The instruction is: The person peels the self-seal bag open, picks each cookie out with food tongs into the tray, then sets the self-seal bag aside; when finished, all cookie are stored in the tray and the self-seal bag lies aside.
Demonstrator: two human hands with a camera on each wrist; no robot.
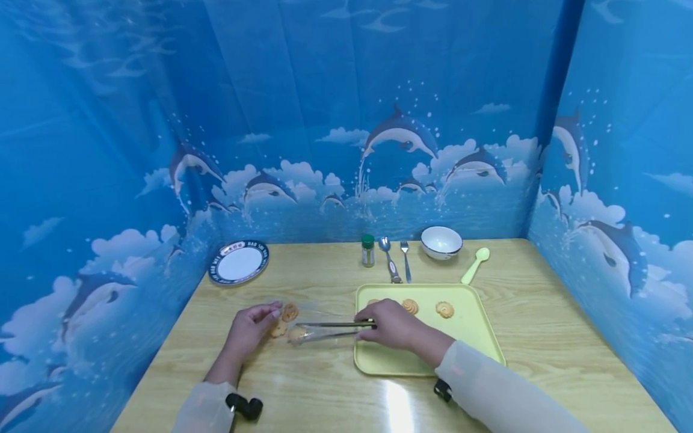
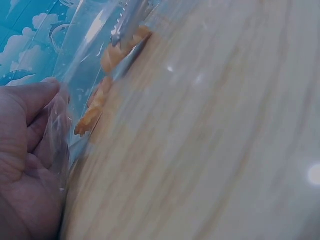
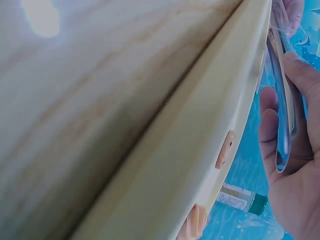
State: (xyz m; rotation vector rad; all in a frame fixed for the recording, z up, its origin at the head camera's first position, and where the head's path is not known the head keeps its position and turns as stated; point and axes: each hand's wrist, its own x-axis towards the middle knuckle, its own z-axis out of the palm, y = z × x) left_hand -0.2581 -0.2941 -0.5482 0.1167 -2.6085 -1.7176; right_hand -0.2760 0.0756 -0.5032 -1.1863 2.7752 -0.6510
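My left hand [image 1: 248, 332] pinches the edge of a clear plastic bag [image 2: 82, 65] at the left of the table. Several cookies lie inside the bag, among them a ring-shaped cookie [image 1: 290, 312] by my left fingertips. With my right hand [image 1: 392, 325] I hold metal tongs [image 1: 335, 325] over the tray's left edge. The tongs point left into the bag, and their toothed tips overlap a ridged cookie [image 2: 112, 56] in the left wrist view. On the yellow tray [image 1: 460, 355] sit a swirled cookie [image 1: 409, 307] and a round cookie [image 1: 445, 310]; another is partly hidden behind my right hand.
A dark-rimmed plate [image 1: 239, 263] lies at the back left. Behind the tray stand a green-capped jar [image 1: 368, 251], a spoon [image 1: 391, 261], a fork [image 1: 406, 262] and a white bowl [image 1: 441, 243]. A pale green spoon [image 1: 475, 266] lies at the right. Dolphin-printed curtains surround the table.
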